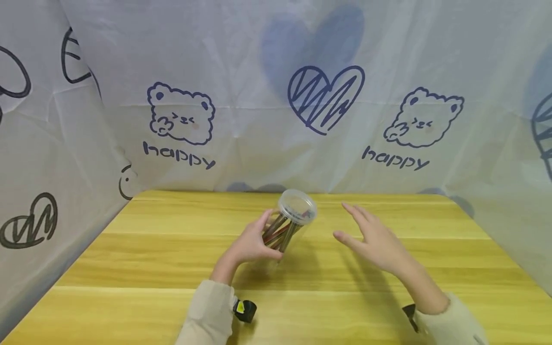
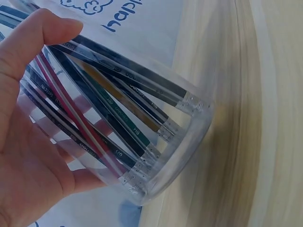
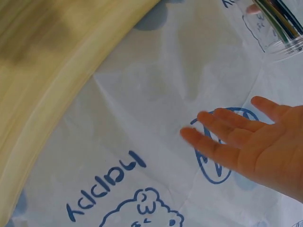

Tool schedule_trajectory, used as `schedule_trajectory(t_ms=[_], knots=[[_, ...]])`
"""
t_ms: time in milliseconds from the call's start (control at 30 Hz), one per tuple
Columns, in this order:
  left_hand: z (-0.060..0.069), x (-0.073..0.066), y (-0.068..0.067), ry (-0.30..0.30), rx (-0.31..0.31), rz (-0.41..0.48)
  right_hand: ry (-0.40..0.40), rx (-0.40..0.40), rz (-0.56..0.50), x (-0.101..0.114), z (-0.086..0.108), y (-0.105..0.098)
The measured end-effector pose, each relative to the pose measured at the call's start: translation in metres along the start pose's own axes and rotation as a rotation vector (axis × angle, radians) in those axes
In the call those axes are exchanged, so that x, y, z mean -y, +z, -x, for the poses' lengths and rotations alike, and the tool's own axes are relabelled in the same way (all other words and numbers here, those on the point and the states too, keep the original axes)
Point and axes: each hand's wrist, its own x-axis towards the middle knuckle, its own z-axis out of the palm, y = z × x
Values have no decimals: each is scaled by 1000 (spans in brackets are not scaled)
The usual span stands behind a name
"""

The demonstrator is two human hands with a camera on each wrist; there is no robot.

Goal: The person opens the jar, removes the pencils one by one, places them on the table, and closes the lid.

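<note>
A clear plastic jar (image 1: 297,207) with a round translucent lid is held tilted above the table by my left hand (image 1: 251,245). The thumb and fingers wrap around its side. Through the wall, in the left wrist view, several pencils (image 2: 116,101) show in dark, green, yellowish and red colours, lying aslant inside. To the right of the jar, my right hand (image 1: 381,245) hovers with spread fingers, apart from it and holding nothing. The right wrist view shows that palm (image 3: 265,151) bare, with part of the jar at the upper right corner.
The wooden table (image 1: 164,261) runs beneath both hands. Behind it and at both sides hang white cloth walls (image 1: 254,143) with printed bears, hearts and the word "happy". A dark wrist strap (image 1: 245,311) sits by the left sleeve.
</note>
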Motion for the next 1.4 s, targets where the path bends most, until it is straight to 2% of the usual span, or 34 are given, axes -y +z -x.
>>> schedule_trajectory(t_ms=[200,500,733,933,1133,1400], knots=[[-4,0,2,11,22,-7,-3,-38,-133,13,-16,-2],[-4,-2,7,24,48,-2,-16,-32,-218,33,-37,-3],[-5,-4,11,20,22,-31,-7,-14,-173,43,-45,0],[-6,-7,15,40,-9,-153,28,2,-109,44,-46,5],[-8,-9,15,51,-40,-281,28,-9,-108,42,-46,6],[-9,-8,15,82,-9,-219,-67,-37,-155,42,-46,8]])
